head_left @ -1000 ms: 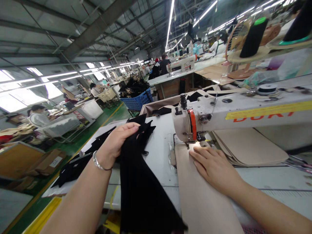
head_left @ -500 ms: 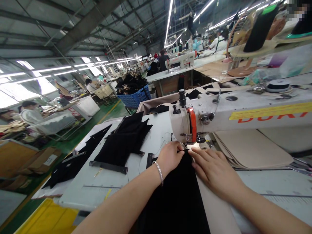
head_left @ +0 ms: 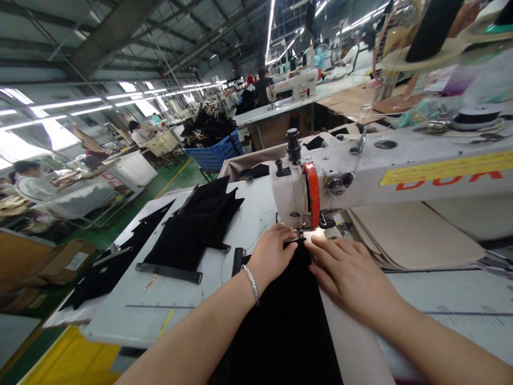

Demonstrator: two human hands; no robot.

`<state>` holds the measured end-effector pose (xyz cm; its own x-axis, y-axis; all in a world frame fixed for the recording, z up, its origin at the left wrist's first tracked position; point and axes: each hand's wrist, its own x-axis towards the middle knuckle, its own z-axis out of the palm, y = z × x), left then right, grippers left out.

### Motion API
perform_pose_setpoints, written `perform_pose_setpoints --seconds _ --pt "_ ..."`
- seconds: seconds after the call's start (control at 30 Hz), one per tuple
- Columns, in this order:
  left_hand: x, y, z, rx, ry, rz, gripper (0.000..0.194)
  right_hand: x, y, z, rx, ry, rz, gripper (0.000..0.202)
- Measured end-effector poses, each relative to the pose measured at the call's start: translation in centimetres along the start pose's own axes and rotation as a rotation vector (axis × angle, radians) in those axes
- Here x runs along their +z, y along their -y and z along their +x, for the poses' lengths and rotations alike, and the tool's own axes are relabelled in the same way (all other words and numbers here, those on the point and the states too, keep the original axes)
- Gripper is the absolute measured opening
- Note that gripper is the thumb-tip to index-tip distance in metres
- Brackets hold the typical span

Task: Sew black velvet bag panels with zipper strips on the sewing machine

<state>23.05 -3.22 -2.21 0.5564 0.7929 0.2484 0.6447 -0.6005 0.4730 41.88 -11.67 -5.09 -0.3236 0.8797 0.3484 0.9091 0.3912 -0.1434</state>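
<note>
In the lower centre of the frame, the black fabric panel (head_left: 286,326) overlapped the beige fabric panel (head_left: 355,342), its long axis running from below the sewing machine (head_left: 360,171) to the bottom edge. Your left hand (head_left: 272,254) pinched its top end; your right hand (head_left: 348,270) lay flat, ungrasping, fingertips beside its upper right edge.

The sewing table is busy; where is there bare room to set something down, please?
Bare table shows between the black pile and left forearm, and between the beige stack and right forearm. It is crowded at the sewing machine, where the left hand, right hand and black cloth meet.
</note>
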Motion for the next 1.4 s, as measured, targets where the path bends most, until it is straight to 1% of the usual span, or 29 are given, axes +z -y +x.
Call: perform_pose_setpoints --seconds 0.1,0.23,0.3,0.53,0.63,0.73,0.8,0.83,0.93,0.97,1.03,1.13,1.4 --pt "0.0 0.0 0.0 -0.009 0.001 -0.007 0.017 0.0 0.0 0.0 0.001 -0.002 -0.001 0.045" --pt "0.1 0.0 0.3 -0.048 -0.039 0.002 0.008 -0.1 0.1 0.0 0.006 -0.002 0.006 0.047" --pt "0.1 0.1 0.4 -0.067 -0.041 0.009 0.005 -0.1 0.1 0.1 0.003 0.001 0.003 0.048" --pt "0.5 0.4 0.7 -0.095 -0.034 0.037 0.003 -0.2 0.1 0.3 -0.013 -0.030 -0.014 0.049" --pt "0.7 0.4 0.9 -0.104 -0.043 0.043 0.003 -0.2 0.1 0.3 -0.009 -0.014 -0.012 0.047" --pt "0.5 0.1 0.9 -0.108 -0.049 0.057 0.003 -0.2 0.1 0.3 -0.002 0.012 -0.010 0.047" --pt "0.1 -0.4 0.4 -0.066 -0.032 0.088 0.006 -0.2 0.0 0.3 0.000 0.018 -0.003 0.047" --pt "-0.2 -0.8 0.0 -0.015 0.000 0.107 0.008 -0.2 -0.1 0.2 0.001 0.019 0.003 0.047" --pt "-0.9 -1.5 -1.6 0.169 0.143 0.144 0.017 -0.2 -0.2 0.1 0.001 0.011 0.021 0.043" --pt "-1.1 -1.6 -2.1 0.204 0.176 0.145 0.020 -0.2 -0.2 0.1 0.001 0.008 0.023 0.042" --pt "-1.2 -1.5 -2.7 0.220 0.191 0.148 0.027 -0.1 -0.2 0.2 0.005 0.004 0.018 0.042" --pt "-1.0 -1.0 -3.0 0.209 0.187 0.165 0.032 -0.1 0.0 0.1 0.017 0.010 0.003 0.042" --pt "-0.6 -0.1 -2.5 0.221 0.185 0.124 0.031 -0.1 0.0 0.4 0.015 -0.017 -0.005 0.042"
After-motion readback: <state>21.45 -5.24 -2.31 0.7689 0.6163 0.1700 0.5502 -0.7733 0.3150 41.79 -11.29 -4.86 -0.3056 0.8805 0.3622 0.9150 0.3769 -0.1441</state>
